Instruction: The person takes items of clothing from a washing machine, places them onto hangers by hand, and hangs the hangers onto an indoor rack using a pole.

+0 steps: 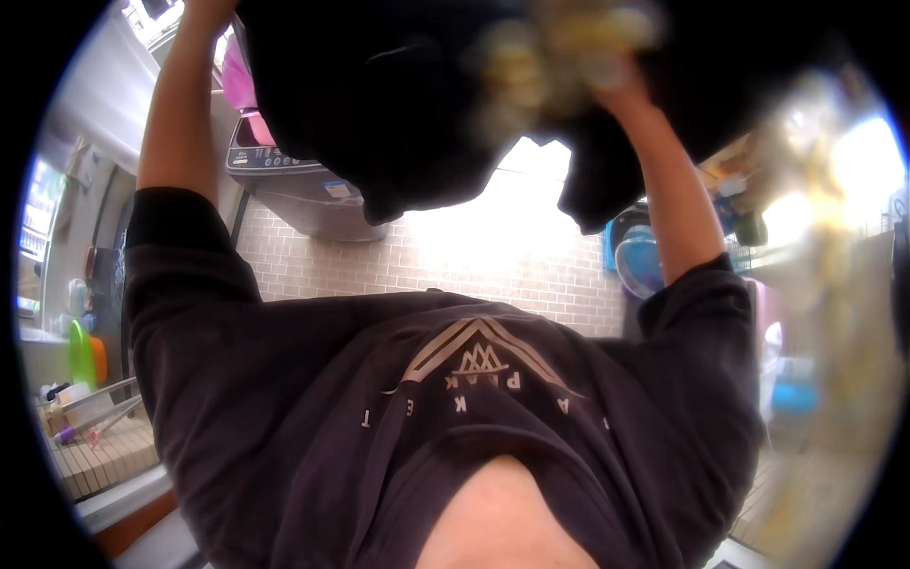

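A large black cloth [398, 107], perhaps a garment, hangs raised in front of me, its lower edge ragged in outline. My left hand [210, 8] is at the top edge beside the cloth's left side, mostly cut off, so its fingers are out of sight. Against the right part of the cloth is my right hand [620, 82], raised and blurred. A yellowish, out-of-focus shape [561, 60] covers its fingers, and whether they grip the cloth cannot be made out.
A grey top-loading washing machine [306, 195] stands ahead left, with a pink container [259, 128] at its top. Blue basins [640, 259] sit on the right by the brick-patterned tile floor [455, 263]. At far left, a green basin [82, 355] stands near a metal rail [99, 395].
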Motion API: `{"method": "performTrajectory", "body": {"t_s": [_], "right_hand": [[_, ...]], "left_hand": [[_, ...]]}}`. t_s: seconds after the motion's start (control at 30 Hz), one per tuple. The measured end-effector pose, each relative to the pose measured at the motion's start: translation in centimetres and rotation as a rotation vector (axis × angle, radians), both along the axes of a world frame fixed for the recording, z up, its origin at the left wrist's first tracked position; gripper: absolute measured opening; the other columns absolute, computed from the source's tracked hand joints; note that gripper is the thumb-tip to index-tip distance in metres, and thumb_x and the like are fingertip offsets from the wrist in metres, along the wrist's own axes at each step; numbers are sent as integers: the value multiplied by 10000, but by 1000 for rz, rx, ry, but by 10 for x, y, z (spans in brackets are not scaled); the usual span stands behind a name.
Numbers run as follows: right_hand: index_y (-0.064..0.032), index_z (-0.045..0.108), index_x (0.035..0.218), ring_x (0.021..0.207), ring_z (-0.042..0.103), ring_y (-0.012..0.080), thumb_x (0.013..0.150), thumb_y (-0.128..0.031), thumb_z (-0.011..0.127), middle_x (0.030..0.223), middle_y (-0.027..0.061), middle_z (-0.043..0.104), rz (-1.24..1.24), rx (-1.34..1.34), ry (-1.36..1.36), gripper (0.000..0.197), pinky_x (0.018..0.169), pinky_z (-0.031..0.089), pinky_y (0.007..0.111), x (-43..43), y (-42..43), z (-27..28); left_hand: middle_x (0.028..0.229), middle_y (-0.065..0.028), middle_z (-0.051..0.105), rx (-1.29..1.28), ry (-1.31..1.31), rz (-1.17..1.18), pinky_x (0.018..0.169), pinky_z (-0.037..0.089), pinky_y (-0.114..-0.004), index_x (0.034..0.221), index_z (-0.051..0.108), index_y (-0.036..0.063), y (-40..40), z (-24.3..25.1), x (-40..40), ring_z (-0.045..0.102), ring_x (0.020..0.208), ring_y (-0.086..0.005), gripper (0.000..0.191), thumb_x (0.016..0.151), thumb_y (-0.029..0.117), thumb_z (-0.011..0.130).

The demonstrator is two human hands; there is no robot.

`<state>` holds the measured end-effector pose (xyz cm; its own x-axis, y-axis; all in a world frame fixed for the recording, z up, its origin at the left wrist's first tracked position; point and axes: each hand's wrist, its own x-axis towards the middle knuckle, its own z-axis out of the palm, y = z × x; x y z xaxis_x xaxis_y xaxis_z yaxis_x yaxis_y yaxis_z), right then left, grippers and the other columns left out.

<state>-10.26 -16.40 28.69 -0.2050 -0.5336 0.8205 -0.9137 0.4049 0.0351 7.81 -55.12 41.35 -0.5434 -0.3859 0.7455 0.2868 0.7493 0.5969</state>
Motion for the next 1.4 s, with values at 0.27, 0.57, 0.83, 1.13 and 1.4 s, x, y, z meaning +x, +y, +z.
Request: {"method": "performTrajectory", "body": {"t_s": [0.27, 0.57, 0.83, 1.13, 1.4], "right_hand": [[-15, 598, 1041, 908, 612, 363, 779, -119, 619, 985, 198, 632, -265, -237, -272, 283, 769, 505, 413, -50, 31, 14], [9, 631, 892, 773, 636, 348, 833, -39, 538, 839, 199, 653, -45, -212, -249, 121, 691, 483, 363, -31, -4, 51], [13, 591, 870, 753, 534, 74, 956, -218, 497, 786, -8, 593, 378, -482, -565, 264, 691, 425, 271, 23, -6, 68], [-55, 515, 1185, 846, 646, 176, 790, -86, 696, 1180, 158, 581, 470, 53, -573, 435, 654, 539, 293, 107, -55, 62], [-39, 584, 1000, 645, 620, 199, 824, -180, 660, 747, 101, 596, 451, 558, -945, 239, 619, 500, 308, 87, -93, 62]], "left_hand": [[755, -88, 664, 0, 71, 165, 639, 495, -274, 871, 672, -15, -33, 0, -17, 612, 671, -152, 229, 719, 3, 502], [847, -21, 661, -71, -225, 80, 678, 462, -210, 1103, 641, 23, -80, -31, -7, 584, 721, -74, 330, 820, 144, 522], [864, -238, 635, -456, -157, 142, 761, 493, -402, 982, 641, -19, -58, -79, -51, 622, 838, -368, 325, 715, 138, 541], [829, -173, 637, -109, 99, -481, 683, 486, -336, 737, 599, -58, 102, -76, -15, 619, 781, -301, 155, 659, -101, 473], [923, -142, 620, -302, 178, -512, 651, 503, -315, 705, 596, -31, 129, -103, 6, 622, 765, -276, 127, 666, -117, 511]]}}
